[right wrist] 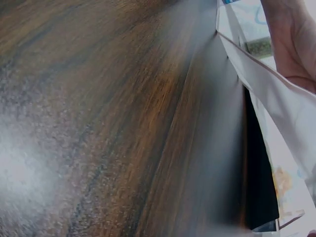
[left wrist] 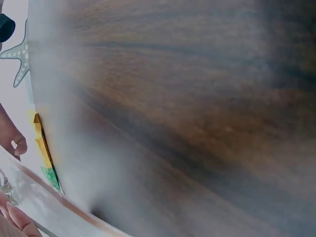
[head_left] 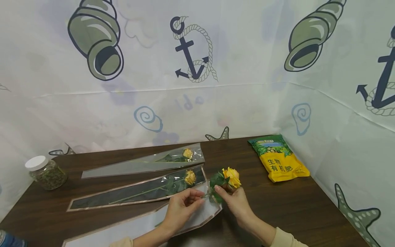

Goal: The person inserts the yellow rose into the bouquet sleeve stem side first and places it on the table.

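A yellow rose (head_left: 231, 176) with green leaves lies over the wide end of a white flower sleeve (head_left: 123, 230). My right hand (head_left: 237, 205) holds the rose just below its bloom, thumb on the leaves. To its left, my left hand (head_left: 182, 210) pinches the stem between thumb and fingers. Part of the stem is hidden behind the left hand. The white sleeve has a pinkish-gold border. In the left wrist view, only some fingers (left wrist: 19, 222) show at the lower left corner; the bloom is out of sight there.
Behind lie a black-backed sleeve (head_left: 92, 201) and a grey, clear-fronted sleeve (head_left: 117, 168), each with a yellow rose inside. A jar with a white lid (head_left: 46, 173) stands at left, a blue object (head_left: 10, 239) at the near left corner. A yellow-green fertilizer bag (head_left: 279, 158) lies at right.
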A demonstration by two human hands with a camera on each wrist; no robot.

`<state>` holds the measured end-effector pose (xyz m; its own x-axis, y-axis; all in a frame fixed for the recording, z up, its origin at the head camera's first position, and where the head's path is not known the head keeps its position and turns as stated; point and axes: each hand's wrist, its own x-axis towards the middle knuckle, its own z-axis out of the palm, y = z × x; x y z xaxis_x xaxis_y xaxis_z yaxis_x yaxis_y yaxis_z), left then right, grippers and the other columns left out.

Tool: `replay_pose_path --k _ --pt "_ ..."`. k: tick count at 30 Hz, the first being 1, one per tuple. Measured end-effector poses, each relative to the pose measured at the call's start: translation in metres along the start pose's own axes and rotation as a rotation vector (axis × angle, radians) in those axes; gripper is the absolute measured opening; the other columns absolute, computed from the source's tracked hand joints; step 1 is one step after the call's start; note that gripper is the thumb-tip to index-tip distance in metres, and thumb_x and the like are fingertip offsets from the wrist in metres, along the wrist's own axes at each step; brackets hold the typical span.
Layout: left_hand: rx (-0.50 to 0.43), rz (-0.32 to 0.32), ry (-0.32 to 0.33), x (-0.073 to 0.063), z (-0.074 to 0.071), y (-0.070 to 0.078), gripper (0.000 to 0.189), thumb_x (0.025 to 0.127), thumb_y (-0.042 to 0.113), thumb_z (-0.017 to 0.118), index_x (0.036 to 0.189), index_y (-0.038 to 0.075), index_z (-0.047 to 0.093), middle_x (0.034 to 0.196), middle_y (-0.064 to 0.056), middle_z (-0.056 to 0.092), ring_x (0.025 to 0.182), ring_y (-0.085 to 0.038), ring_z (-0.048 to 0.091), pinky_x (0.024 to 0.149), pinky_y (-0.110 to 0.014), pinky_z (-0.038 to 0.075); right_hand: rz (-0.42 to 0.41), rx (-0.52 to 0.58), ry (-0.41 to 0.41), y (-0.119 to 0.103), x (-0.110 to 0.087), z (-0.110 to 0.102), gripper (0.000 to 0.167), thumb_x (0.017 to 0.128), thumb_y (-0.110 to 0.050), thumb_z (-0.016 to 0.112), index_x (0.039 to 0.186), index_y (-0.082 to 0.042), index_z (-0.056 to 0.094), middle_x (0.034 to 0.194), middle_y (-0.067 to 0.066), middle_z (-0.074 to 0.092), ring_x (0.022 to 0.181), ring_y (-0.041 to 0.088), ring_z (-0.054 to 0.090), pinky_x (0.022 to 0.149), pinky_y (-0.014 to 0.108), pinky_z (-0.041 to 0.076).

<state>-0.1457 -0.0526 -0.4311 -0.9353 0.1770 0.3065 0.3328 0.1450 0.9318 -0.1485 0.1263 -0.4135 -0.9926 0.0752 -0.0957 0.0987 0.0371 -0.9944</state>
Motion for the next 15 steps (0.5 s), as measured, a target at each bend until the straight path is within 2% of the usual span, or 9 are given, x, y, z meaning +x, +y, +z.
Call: replay_pose_path --k 8,11,15 --pt "0.01 -0.06 0.013 0.0055 -0.0004 0.003 0.013 0.077 0.007 0.075 0.089 0.005 0.071 0.079 -0.007 0.07 0.069 -0.004 0.061 0.064 -0.02 0.051 0.022 0.04 0.011 0.0061 -0.0016 -0.0038 0.044 0.087 -0.022 0.068 0.121 0.003 0.054 0.109 0.005 0.065 0.107 0.015 0.054 0.104 0.048 0.034" --pt "0.014 -0.074 0.027 0.0071 -0.0008 0.0036 0.013 0.077 0.006 0.076 0.089 0.006 0.071 0.078 -0.006 0.069 0.068 -0.003 0.061 0.064 -0.019 0.051 0.024 0.051 0.02 0.0067 -0.0009 -0.0048 0.044 0.087 -0.023 0.068 0.12 0.003 0.055 0.11 0.005 0.066 0.107 0.014 0.055 0.105 0.048 0.033" --pt "0.009 -0.064 0.019 0.0085 0.0013 0.0049 0.013 0.077 0.005 0.075 0.089 0.005 0.071 0.079 -0.007 0.07 0.069 -0.003 0.061 0.064 -0.019 0.051 0.037 0.028 0.015 0.0064 0.0009 -0.0045 0.039 0.085 -0.022 0.07 0.114 0.002 0.059 0.099 0.002 0.067 0.098 0.011 0.057 0.099 0.042 0.038"
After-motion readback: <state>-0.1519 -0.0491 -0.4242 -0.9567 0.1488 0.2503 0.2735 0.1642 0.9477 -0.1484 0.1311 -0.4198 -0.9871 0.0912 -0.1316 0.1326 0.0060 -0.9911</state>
